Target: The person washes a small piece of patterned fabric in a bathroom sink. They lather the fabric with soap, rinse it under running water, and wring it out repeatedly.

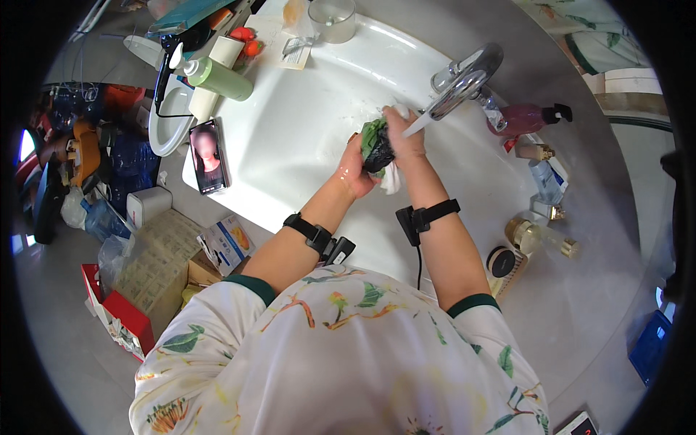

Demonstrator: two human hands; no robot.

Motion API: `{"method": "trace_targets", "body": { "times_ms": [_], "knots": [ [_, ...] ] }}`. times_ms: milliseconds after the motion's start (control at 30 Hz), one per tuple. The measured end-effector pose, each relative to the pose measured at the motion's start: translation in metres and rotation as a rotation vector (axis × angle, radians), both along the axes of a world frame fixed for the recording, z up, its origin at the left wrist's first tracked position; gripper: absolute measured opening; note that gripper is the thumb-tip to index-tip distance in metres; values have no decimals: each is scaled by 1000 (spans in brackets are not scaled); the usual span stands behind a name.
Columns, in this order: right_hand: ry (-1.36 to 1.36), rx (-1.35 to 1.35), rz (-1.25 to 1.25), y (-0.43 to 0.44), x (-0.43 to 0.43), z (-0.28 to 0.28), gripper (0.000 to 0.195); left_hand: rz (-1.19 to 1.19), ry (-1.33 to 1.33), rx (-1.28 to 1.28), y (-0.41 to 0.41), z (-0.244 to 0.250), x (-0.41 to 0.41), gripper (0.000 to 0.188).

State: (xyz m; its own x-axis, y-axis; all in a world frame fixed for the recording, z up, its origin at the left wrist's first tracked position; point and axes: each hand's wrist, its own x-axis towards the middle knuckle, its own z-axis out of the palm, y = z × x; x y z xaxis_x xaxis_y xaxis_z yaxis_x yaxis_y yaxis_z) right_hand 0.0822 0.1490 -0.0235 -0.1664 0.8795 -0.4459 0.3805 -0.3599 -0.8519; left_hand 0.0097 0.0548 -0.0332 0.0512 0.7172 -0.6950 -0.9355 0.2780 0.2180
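Observation:
Over the white washbasin [304, 103], my left hand [356, 169] and my right hand [404, 136] both grip a bunched wet cloth [376, 147], green and black with a white part hanging below. My left hand holds it from the left and underneath, my right hand from the right. A chrome faucet [467, 81] reaches over the basin from the upper right, and a stream of water runs from its spout onto my right hand. White lather shows beside the fingers of my right hand. Black straps with small devices circle both forearms.
On the left rim stand a green pump bottle [223, 79] and a smartphone [209, 157]. A clear cup [332, 22] is at the back. A pink pump bottle [519, 119], cosmetic bottles and a round black-lidded jar [501, 261] line the right side. Boxes crowd the lower left.

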Motion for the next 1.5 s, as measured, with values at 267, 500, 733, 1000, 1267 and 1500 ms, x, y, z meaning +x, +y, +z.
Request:
{"method": "trace_targets", "body": {
  "times_ms": [267, 500, 733, 1000, 1267, 1500],
  "knots": [
    [998, -492, -604, -31, 14, 2, 18, 47, -197, 215, -10, 2, -15, 43],
    [-45, 1054, 252, -52, 13, 15, 18, 93, -408, 344, 3, -8, -10, 35],
    [-300, 932, 299, -74, -4, 49, 23, 175, -369, 157, -3, -7, 0, 35],
    [-245, 204, 96, -4, -8, 14, 57, -41, 312, -134, 1, 13, 2, 15],
    [67, 443, 211, -55, 8, 12, 46, 85, 53, -68, -3, -7, -10, 30],
    [337, -118, -203, 0, 18, -4, 27, -8, 263, 81, 0, 29, 9, 49]
  ]
}}
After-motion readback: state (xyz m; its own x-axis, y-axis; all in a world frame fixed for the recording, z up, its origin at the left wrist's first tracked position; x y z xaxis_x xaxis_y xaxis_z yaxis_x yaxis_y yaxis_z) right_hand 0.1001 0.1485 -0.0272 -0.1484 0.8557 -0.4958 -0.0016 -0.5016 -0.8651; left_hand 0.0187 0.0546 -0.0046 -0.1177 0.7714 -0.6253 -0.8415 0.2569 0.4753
